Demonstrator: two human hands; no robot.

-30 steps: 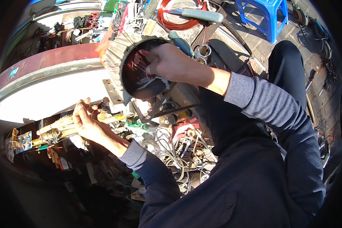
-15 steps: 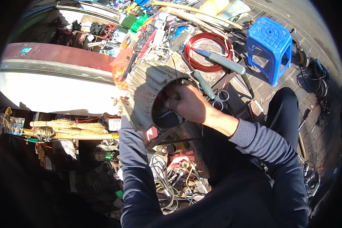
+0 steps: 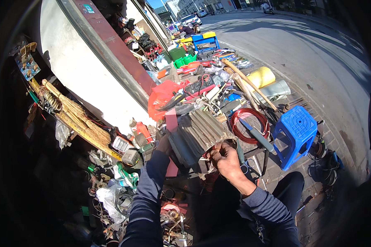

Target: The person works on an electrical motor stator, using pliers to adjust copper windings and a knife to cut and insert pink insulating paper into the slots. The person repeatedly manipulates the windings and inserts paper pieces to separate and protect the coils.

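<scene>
A grey ribbed motor housing [image 3: 198, 133] lies on its side in front of me, its round open end toward my right hand. My right hand [image 3: 228, 164] is at the lip of that opening with fingers curled and pinched together. Whatever lies between the fingertips is too small to make out. In shade at the housing's back left side is my left hand [image 3: 165, 145], its fingers hidden behind the metal. Pink sheet pieces [image 3: 171, 120] stand out beside that hand. Beyond the housing, to the right, rests a coil of red wire [image 3: 263, 120] with a grey-handled tool [image 3: 259, 138] across it.
A blue plastic stool [image 3: 297, 123] stands at the right. Tools, a multimeter [image 3: 200, 85] and an orange-red bag [image 3: 163, 96] crowd the far side. A straw broom [image 3: 76, 111] lies at the left. Wires and scrap [image 3: 175, 214] are heaped below. Farther off, a person [image 3: 187, 31] is near the street.
My view has swung up and turned, so the street now shows. My right hand has drawn back from deeper inside the housing to its lip. More of my left hand shows.
</scene>
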